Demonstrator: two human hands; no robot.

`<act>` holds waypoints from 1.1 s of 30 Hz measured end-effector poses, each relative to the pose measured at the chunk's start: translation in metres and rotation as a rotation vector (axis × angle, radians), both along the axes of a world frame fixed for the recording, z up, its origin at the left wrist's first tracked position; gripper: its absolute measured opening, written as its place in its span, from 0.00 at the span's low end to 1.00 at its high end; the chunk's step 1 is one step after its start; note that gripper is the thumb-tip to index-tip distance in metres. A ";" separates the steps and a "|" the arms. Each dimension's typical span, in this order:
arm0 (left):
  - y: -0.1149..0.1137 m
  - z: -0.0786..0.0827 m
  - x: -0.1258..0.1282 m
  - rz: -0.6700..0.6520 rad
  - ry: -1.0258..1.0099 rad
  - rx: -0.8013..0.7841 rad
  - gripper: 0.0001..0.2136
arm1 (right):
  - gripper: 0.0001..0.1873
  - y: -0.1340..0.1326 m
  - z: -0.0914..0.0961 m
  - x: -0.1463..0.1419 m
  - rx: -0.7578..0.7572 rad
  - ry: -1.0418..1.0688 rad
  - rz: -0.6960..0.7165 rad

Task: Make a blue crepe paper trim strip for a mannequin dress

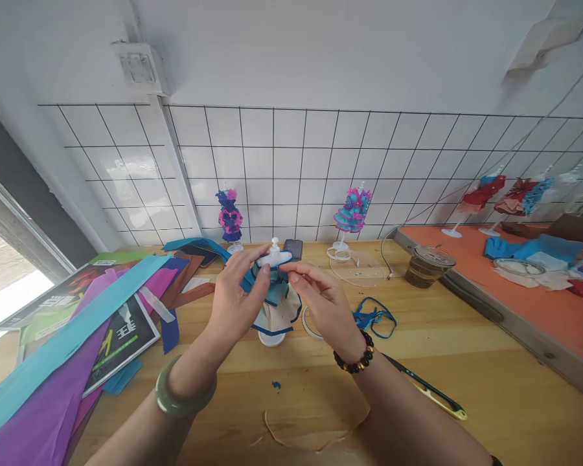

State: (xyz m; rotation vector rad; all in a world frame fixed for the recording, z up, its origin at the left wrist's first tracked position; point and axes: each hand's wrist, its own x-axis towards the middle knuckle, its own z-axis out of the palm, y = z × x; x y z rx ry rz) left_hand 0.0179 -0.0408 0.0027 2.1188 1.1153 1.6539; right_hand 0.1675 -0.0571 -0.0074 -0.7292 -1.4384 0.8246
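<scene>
A small white dress form [274, 246] stands upright on a round white base [272, 339] on the wooden table. It wears a doll-size dress [278, 312], blue at the top with a cream skirt edged in blue. My left hand [238, 288] is closed around the form's left side, thumb at the chest, steadying it. At the opposite shoulder, my right hand [320, 294] pinches what looks like the blue trim along the dress's upper edge; the fingertips hide most of it. Right of the form lies a tangle of blue strips [375, 317].
Coloured paper strips [78, 343] and magazines [126, 330] cover the left side. Black-and-yellow scissors [432, 391] lie front right. Two dressed forms [229, 217] [352, 213] stand by the tiled wall. A cup [427, 264] borders the orange surface [525, 285]. A phone [293, 248] lies behind.
</scene>
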 end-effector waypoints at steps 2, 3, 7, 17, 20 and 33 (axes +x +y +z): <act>0.000 0.000 0.000 0.011 -0.007 -0.027 0.15 | 0.08 0.000 0.000 0.002 -0.061 0.096 0.013; -0.001 0.001 0.000 0.017 -0.007 -0.035 0.15 | 0.08 0.001 0.000 0.003 -0.082 0.141 0.014; -0.001 0.002 0.001 0.028 0.001 -0.033 0.14 | 0.07 0.003 0.000 0.004 -0.106 0.195 -0.013; 0.000 0.000 0.001 0.016 0.010 0.012 0.11 | 0.10 0.000 0.000 0.000 -0.107 0.019 0.033; 0.000 0.001 0.001 0.010 0.019 0.002 0.12 | 0.09 0.000 0.000 0.002 -0.111 0.069 0.037; 0.001 -0.001 0.000 0.048 0.021 -0.018 0.15 | 0.09 0.000 0.005 -0.002 -0.218 0.049 -0.017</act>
